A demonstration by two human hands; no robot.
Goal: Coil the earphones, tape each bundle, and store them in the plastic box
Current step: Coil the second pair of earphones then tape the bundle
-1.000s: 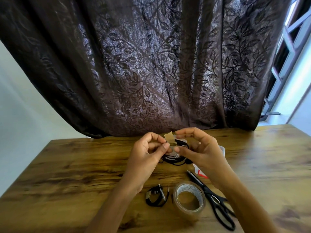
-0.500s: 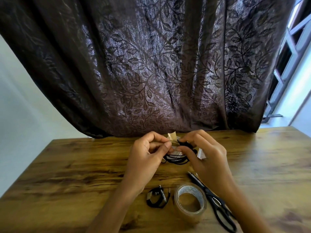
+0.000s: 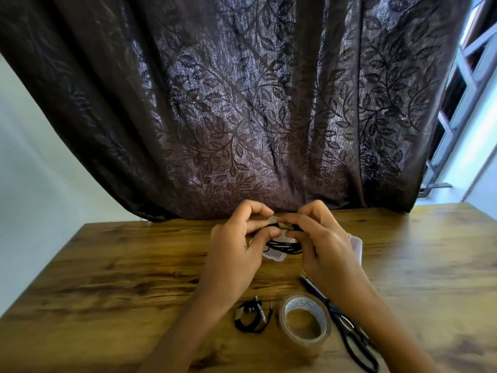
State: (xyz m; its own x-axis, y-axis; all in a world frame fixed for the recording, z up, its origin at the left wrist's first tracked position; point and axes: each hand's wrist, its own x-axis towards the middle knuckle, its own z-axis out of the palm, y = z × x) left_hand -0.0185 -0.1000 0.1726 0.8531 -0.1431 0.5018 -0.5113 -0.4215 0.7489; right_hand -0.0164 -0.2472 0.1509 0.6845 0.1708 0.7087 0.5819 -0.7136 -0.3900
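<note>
Since half a second ago the tan tape tab that stood up between the fingertips has folded down; only a pale, clear tab (image 3: 274,219) shows where the two thumbs and forefingers meet. More of the box (image 3: 356,242) now shows past the right wrist.

Left hand (image 3: 236,246) and right hand (image 3: 328,246) both pinch the coil (image 3: 285,246), thumb and forefinger curled tight on its top strands, the other fingers bent behind. It is thin, black, rubbery cord wound in a flat oval of several loops, held just above the box, whose rounded translucent plastic rim shows below the loops and to the right. Whether cord touches box I cannot tell.

Nearer the camera lies a second bundle (image 3: 251,316), black cord wound small, with a metal plug tip poking out. Just beside it stands one tape roll (image 3: 312,305), glossy clear-brown tape on a white core; faint print inside the core is too small to read. One pair of scissors (image 3: 347,329), matte black handles and dark blades, lies just right of the roll, partly under the right forearm.

Count: two earphone bundles, one roll, one pair of scissors, one box. All rest on a table (image 3: 134,278) of streaked brown wood grain. Behind hangs a dark curtain (image 3: 242,117) with a woven leaf pattern; a grey window frame (image 3: 462,84) shows at the right.
</note>
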